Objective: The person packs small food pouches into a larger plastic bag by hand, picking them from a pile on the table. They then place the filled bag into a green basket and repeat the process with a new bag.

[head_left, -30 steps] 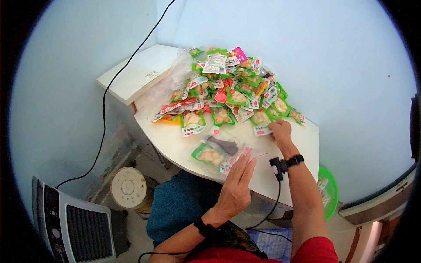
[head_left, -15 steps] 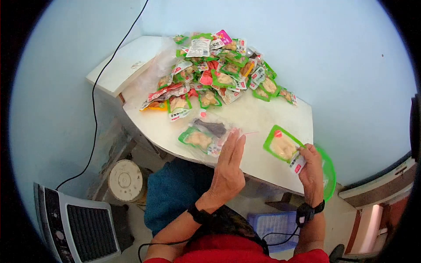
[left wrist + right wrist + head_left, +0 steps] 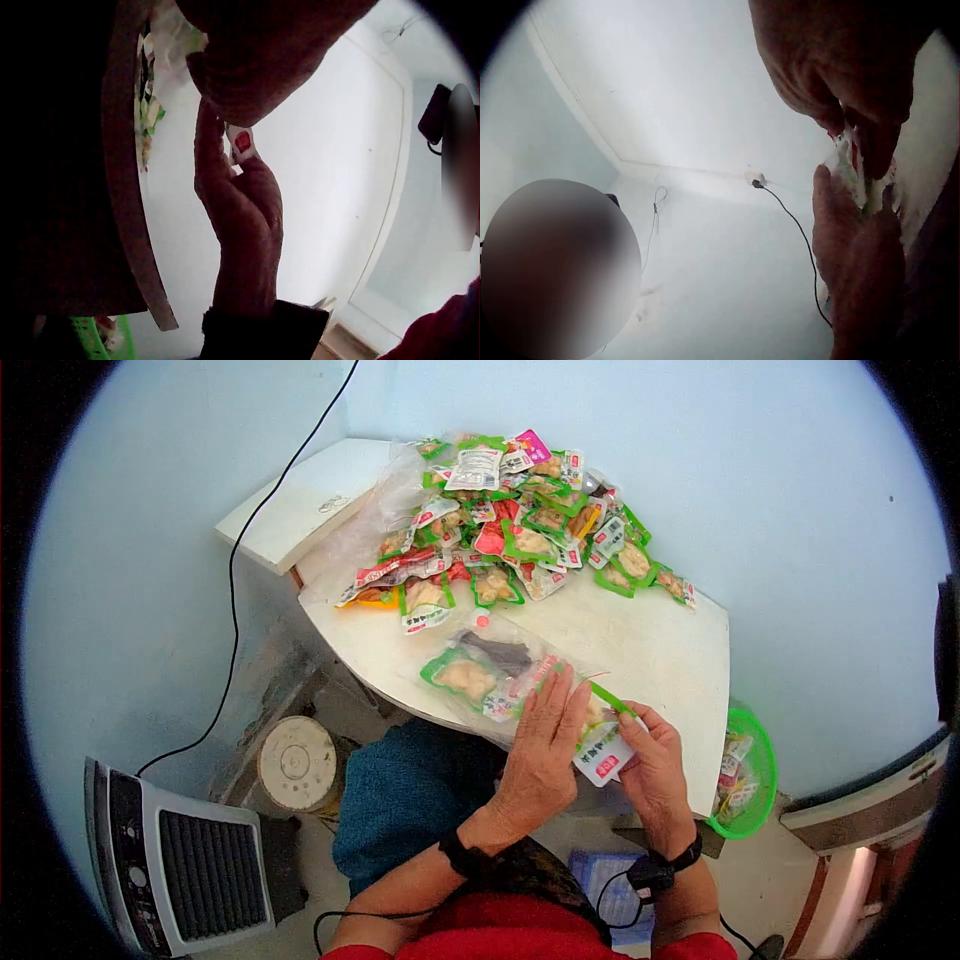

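Being pinched between the thumb and fingers of the right hand (image 3: 655, 760), a green-edged packet (image 3: 603, 762) with a white label and red mark is held near the front edge of the white desk (image 3: 670, 650). Part of it is covered by the left hand (image 3: 540, 760), whose straight fingers are laid side by side against a clear plastic bag (image 3: 514, 632); the left thumb is hidden in the head view. Whether the packet's far end is inside the bag cannot be told.

Within the bag, a pale-filled packet (image 3: 465, 677) and a dark piece (image 3: 500, 651) can be seen. Farther back, a large heap of packets (image 3: 515, 525), mostly green, white and red, is piled toward the blue wall (image 3: 750, 480). On the right, below desk height, more packets are held in a green basket (image 3: 771, 790). To the left, a round-topped bucket (image 3: 297, 764) and a louvred appliance (image 3: 210, 860) are placed beside the desk.
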Tool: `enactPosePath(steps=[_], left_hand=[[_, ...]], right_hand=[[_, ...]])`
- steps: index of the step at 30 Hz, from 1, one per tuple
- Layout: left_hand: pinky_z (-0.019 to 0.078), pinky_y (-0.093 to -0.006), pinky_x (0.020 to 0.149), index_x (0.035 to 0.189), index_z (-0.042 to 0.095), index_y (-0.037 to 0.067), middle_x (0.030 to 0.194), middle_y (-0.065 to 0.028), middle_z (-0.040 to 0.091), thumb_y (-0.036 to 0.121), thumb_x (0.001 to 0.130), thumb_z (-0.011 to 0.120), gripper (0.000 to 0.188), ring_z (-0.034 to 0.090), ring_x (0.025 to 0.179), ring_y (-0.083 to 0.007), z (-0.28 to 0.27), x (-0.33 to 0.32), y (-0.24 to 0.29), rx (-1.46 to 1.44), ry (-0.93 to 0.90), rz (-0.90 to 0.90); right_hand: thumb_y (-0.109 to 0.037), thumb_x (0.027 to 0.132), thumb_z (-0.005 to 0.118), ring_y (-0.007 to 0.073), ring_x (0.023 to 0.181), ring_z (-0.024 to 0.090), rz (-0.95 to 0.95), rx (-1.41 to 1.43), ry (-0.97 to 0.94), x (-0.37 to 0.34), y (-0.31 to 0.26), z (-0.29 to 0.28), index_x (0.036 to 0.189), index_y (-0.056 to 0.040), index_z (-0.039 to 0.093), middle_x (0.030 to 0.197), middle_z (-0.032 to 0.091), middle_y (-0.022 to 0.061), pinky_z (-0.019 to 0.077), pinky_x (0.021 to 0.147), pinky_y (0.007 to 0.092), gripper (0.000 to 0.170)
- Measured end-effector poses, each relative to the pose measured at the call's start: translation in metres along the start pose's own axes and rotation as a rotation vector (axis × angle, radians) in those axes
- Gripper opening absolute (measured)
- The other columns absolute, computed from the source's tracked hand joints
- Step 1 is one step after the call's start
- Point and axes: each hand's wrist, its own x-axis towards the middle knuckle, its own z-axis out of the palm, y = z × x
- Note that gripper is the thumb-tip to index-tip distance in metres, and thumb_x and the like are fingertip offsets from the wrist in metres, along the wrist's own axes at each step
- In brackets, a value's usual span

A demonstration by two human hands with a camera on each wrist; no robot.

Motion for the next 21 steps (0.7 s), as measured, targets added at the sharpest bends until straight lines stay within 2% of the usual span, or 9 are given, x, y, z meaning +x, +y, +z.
enactPosePath(steps=[7, 8, 14, 18, 21], left_hand=[[0.0179, -0.0578, 0.116, 0.145, 0.033, -0.004, 0.152, -0.0278, 0.03, -0.003, 0.071, 0.049, 0.076, 0.024, 0.143, -0.0461, -0.008, -0.001, 0.008, -0.023, -0.029, -0.006], [0.0169, -0.0577, 0.116, 0.146, 0.033, -0.004, 0.152, -0.0276, 0.03, -0.002, 0.071, 0.049, 0.077, 0.024, 0.144, -0.0462, -0.011, 0.0, 0.01, -0.035, -0.033, -0.011], [0.0111, -0.0548, 0.118, 0.147, 0.031, -0.005, 0.154, -0.0273, 0.028, 0.008, 0.078, 0.05, 0.073, 0.022, 0.145, -0.0456, -0.022, 0.0, 0.008, -0.184, -0.051, 0.0], [0.0138, -0.0544, 0.118, 0.147, 0.031, -0.005, 0.154, -0.0277, 0.027, 0.018, 0.089, 0.05, 0.066, 0.022, 0.145, -0.0438, -0.024, 0.0, 0.01, -0.173, -0.038, -0.011], [0.014, -0.0535, 0.118, 0.147, 0.031, -0.006, 0.154, -0.0281, 0.027, 0.022, 0.092, 0.051, 0.065, 0.022, 0.145, -0.0429, -0.025, 0.0, 0.008, -0.163, -0.009, 0.006]], right_hand=[[-0.008, 0.097, 0.058, 0.0155, 0.091, 0.066, -0.015, 0.064, -0.035, 0.024, 0.026, 0.027, 0.119, 0.0046, 0.057, 0.106, 0.067, 0.0124, 0.0566, 0.077, 0.028, 0.025], [-0.009, 0.098, 0.057, 0.0162, 0.092, 0.066, -0.018, 0.085, -0.067, 0.027, 0.027, 0.033, 0.115, 0.0052, 0.058, 0.105, 0.067, 0.012, 0.0558, 0.076, 0.0279, 0.022], [-0.01, 0.097, 0.057, 0.0174, 0.089, 0.065, 0.057, 0.123, -0.159, 0.042, 0.045, 0.045, 0.107, 0.0026, 0.06, 0.102, 0.067, 0.0114, 0.0553, 0.076, 0.0301, 0.017], [-0.01, 0.095, 0.057, 0.0185, 0.089, 0.064, 0.036, -0.106, -0.183, 0.044, 0.048, 0.056, 0.11, 0.003, 0.06, 0.101, 0.067, 0.0118, 0.0546, 0.077, 0.0315, 0.019], [-0.009, 0.094, 0.058, 0.0191, 0.089, 0.064, -0.107, -0.528, -0.265, 0.046, 0.048, 0.054, 0.112, 0.0033, 0.059, 0.101, 0.067, 0.0118, 0.0541, 0.078, 0.0322, 0.022]])
